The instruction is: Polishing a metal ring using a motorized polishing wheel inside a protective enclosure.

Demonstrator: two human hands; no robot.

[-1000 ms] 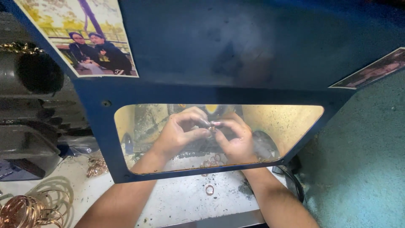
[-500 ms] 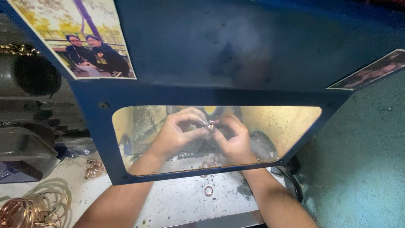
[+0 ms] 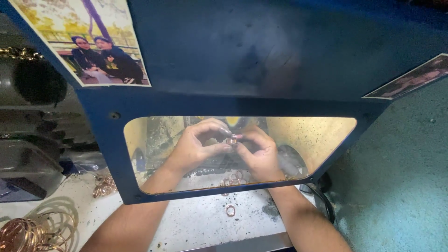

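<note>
Blue-painted metal guard [image 3: 242, 60] fills the upper view, its yellow-tinted window [image 3: 322, 135] framing both hands; compared with the earlier frames the hands sit in the same place behind the window and the pinch on the ring persists, with only a slight shift of the whole view; two photographs, one [image 3: 88, 37] above and left of the fingers and one [image 3: 410, 79] above and right, are stuck on the guard. White, speckled bench top [image 3: 205, 224] lies beneath the fingers; dark machine housing [image 3: 32, 140] stands far to the left of them; a teal wall [image 3: 401, 186] lies to their right. A bundle of coppery bangles [image 3: 28, 233] rests well below and left of the fingers; a small heap of coppery rings [image 3: 233, 178] lies just below them, and a single loose ring [image 3: 230, 211] lies lower still, in front of the window. Left hand [image 3: 196, 144]: thumb and forefinger curled narrow, tips meeting on a small coppery ring [image 3: 231, 140]; right hand [image 3: 259, 151]: fingers closed narrow on the same ring from the other side; the ring sits between both sets of fingertips, raised above the bench.
</note>
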